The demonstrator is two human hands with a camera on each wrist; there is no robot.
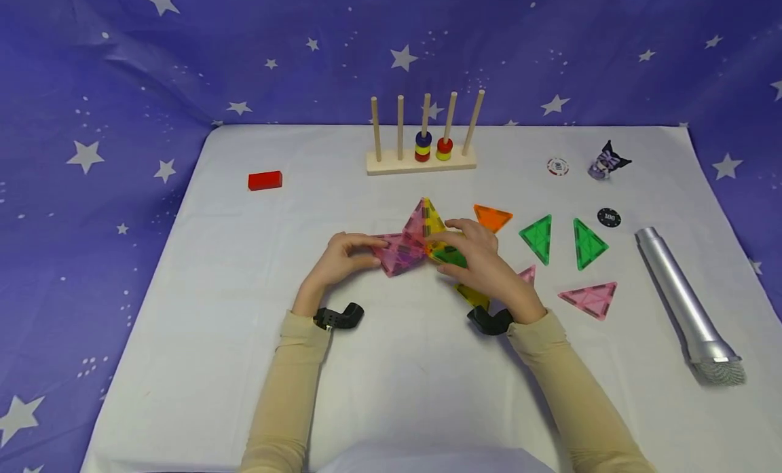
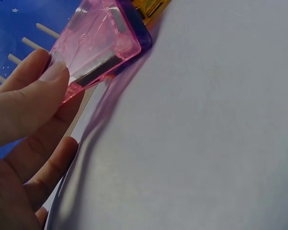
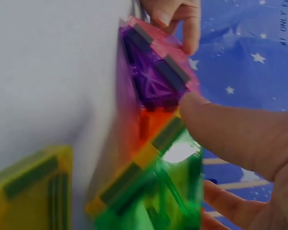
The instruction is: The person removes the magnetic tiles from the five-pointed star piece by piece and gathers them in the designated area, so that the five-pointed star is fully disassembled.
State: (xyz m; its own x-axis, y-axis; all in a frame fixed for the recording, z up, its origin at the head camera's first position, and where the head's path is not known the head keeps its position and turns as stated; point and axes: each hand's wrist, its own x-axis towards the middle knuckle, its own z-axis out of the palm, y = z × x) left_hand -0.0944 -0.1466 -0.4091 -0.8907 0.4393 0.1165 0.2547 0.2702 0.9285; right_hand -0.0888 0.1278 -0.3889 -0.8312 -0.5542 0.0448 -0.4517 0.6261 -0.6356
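Green tile [image 1: 451, 256] partly behind right hand [image 1: 481, 261] — loose yellow tile [image 3: 33, 194] cropped at right-wrist view's lower left.

On the white-covered desk [image 1: 391, 385] sit a pale wooden five-peg rack [image 1: 391, 166] with coloured rings [image 1: 423, 148], a red rectangular block [image 1: 265, 181], a red-and-white round chip [image 1: 558, 166], a black round chip [image 1: 609, 218], a black-eared figurine [image 1: 605, 163] and a long silver tube [image 1: 685, 296].
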